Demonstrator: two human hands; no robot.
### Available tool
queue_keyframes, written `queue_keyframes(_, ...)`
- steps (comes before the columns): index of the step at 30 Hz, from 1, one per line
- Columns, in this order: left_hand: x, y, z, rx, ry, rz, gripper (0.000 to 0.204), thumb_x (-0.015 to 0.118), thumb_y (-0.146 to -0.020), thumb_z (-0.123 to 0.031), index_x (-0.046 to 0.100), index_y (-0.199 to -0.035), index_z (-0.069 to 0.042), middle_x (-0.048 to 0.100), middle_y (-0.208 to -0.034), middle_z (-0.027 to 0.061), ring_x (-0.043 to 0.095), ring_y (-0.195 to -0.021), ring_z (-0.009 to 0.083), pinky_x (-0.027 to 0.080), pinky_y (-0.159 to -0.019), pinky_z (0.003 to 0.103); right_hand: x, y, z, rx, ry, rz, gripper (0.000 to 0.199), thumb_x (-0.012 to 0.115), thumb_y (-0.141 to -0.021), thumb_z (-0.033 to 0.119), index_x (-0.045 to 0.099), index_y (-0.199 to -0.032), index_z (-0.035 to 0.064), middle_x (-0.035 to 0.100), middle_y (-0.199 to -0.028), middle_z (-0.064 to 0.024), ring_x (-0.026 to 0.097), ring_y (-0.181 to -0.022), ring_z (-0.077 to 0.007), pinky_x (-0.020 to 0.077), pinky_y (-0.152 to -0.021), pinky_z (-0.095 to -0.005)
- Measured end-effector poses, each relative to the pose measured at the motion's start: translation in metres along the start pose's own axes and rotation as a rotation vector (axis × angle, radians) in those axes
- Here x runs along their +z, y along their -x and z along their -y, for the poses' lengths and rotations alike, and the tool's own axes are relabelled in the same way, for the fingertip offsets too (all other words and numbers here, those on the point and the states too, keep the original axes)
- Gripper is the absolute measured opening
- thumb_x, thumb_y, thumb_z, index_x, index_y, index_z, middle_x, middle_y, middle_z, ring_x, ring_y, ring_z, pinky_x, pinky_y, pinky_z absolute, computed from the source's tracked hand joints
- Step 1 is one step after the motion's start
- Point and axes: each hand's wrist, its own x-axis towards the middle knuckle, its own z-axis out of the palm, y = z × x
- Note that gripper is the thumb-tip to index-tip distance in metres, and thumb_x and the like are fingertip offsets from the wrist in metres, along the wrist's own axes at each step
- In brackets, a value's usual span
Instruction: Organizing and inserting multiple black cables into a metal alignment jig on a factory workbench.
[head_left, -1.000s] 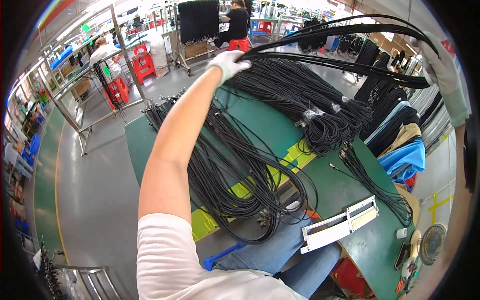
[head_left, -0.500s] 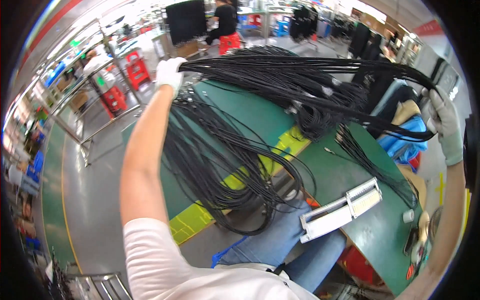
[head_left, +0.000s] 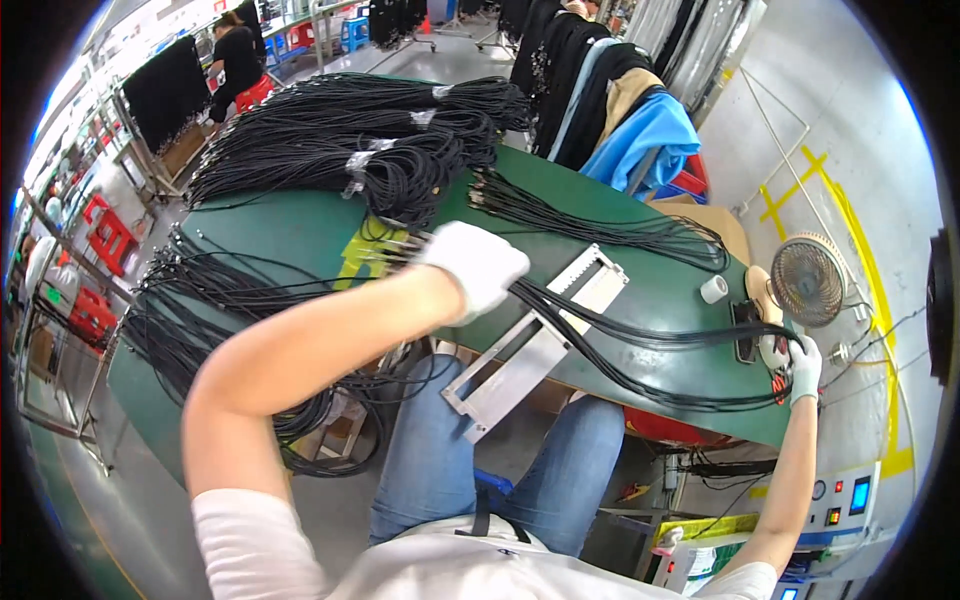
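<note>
My left hand [head_left: 472, 268], in a white glove, grips a bundle of black cables [head_left: 650, 338] near their ends, which poke out past the fist to the left. At the right, my gloved right hand [head_left: 805, 370] is closed around the looped other end of the same cables. Between my hands the bundle sags across the green table [head_left: 640, 205], passing over a long white metal frame [head_left: 517, 378]. That frame lies slantwise over the table's near edge, above my knees. Beyond it, a smaller bunch of black cables [head_left: 600, 222] rests on the table.
Large tied cable bundles [head_left: 340, 135] cover the far left; loose cables [head_left: 230, 310] hang over the near left edge. At the right stand a small fan [head_left: 806, 280] and a white roll [head_left: 713, 289]. Blue cloth [head_left: 645, 140] hangs beyond the table. A person in black [head_left: 236, 60] sits far left.
Both hands have brought the cable bundle down from above the far piles to low over the near right of the table. My view has turned to the right.
</note>
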Motion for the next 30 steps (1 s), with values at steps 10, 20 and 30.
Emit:
queue_keyframes(10, 0.136, -0.127, -0.108, 0.044, 0.083, -0.324, 0.061, 0.075, -0.076, -0.039, 0.057, -0.131, -0.021, 0.042, -0.144, 0.0107, 0.034, -0.135, 0.0351, 0.025, -0.112, 0.058, 0.04, 0.041, -0.05, -0.355, 0.739, -0.186, 0.057, 0.074, -0.078, 0.022, 0.056, -0.13, 0.0092, 0.058, -0.127, -0.0153, 0.055, -0.115, -0.0362, 0.043, -0.1, -0.0439)
queue_keyframes(20, 0.165, 0.003, -0.074, -0.432, 0.373, -0.286, 0.053, 0.069, -0.083, -0.029, 0.054, -0.132, -0.019, 0.055, -0.116, 0.0126, 0.054, -0.108, 0.0329, 0.045, -0.093, 0.044, 0.286, 0.125, 0.11, -0.704, 0.462, 0.449, 0.104, 0.079, -0.063, 0.059, 0.04, -0.144, 0.0045, 0.043, -0.14, -0.0299, 0.037, -0.133, -0.0451, 0.0317, -0.11, -0.0492)
queue_keyframes(30, 0.159, 0.033, -0.105, -0.415, 0.509, -0.076, 0.068, 0.055, -0.088, -0.021, 0.029, -0.151, -0.022, 0.056, -0.103, 0.0225, 0.063, -0.084, 0.041, 0.053, -0.076, 0.049, 0.309, 0.122, 0.125, -0.595, 0.301, 0.714, 0.043, 0.076, -0.074, 0.037, 0.067, -0.103, 0.0065, 0.069, -0.094, -0.0156, 0.064, -0.095, -0.0338, 0.0498, -0.084, -0.0423)
